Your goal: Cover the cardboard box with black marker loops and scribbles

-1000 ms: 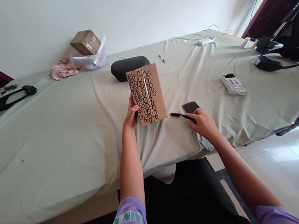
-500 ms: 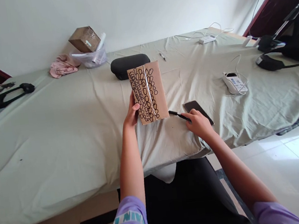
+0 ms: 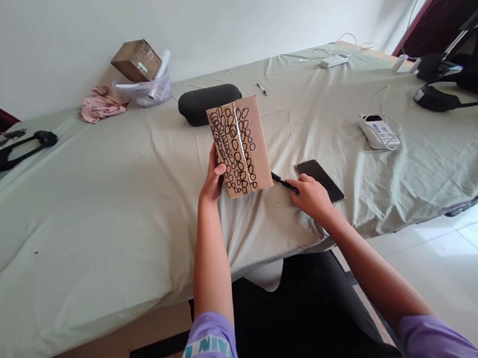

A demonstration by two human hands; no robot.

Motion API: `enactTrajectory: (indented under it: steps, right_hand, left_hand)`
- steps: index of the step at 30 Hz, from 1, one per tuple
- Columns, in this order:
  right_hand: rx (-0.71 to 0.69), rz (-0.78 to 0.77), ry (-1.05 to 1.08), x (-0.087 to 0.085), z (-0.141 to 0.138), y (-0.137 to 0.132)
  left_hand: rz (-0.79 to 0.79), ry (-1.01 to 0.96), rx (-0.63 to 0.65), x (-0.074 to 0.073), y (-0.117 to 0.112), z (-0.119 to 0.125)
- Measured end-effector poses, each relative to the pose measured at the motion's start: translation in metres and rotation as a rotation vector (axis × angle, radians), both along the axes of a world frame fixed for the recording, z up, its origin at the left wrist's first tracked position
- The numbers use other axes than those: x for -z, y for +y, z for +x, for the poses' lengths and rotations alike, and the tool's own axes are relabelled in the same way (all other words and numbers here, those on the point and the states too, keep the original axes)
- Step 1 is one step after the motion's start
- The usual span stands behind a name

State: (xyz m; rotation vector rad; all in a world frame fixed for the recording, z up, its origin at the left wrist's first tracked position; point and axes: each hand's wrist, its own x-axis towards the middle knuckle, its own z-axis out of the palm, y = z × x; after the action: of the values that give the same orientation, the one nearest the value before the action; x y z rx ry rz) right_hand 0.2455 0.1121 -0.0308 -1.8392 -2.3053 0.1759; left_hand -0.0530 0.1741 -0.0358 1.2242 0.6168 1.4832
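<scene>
In the head view, the left hand (image 3: 212,181) has its fingers holding the left side of a brown box (image 3: 257,142) full of black scribbles, over the middle of the surface (image 3: 113,217). The right hand (image 3: 312,198) has its fingers tight around a black pen (image 3: 285,184), with one end close to the box's low right edge. A dark phone (image 3: 326,180) lies just beside that hand.

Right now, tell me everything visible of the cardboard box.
The cardboard box is brown, facing the camera, a pale strip down its face. Black loops cover most of it, leaving the right margin bare. The left hand grips its left side, thumb on the face. It partly hides the black case; whether the pen touches it is unclear.
</scene>
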Motion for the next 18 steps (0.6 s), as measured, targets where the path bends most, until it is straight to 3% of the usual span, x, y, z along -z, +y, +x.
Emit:
enactTrajectory:
  steps: [7, 14, 16, 18]
  right_hand:
    - [-0.018, 0.007, 0.019, 0.004, -0.013, 0.010]
    - [-0.060, 0.024, 0.052, 0.011, -0.044, 0.044]
    - [-0.073, 0.016, 0.131, 0.012, -0.048, 0.051]
    - [-0.062, 0.051, 0.349, 0.012, -0.047, 0.054]
  left_hand:
    - [0.010, 0.008, 0.001, 0.002, 0.002, -0.001]
    - [0.014, 0.012, 0.000, 0.002, 0.003, -0.001]
    - [0.014, 0.013, -0.004, 0.001, 0.002, -0.001]
    - [0.016, 0.020, -0.005, 0.001, 0.002, -0.001]
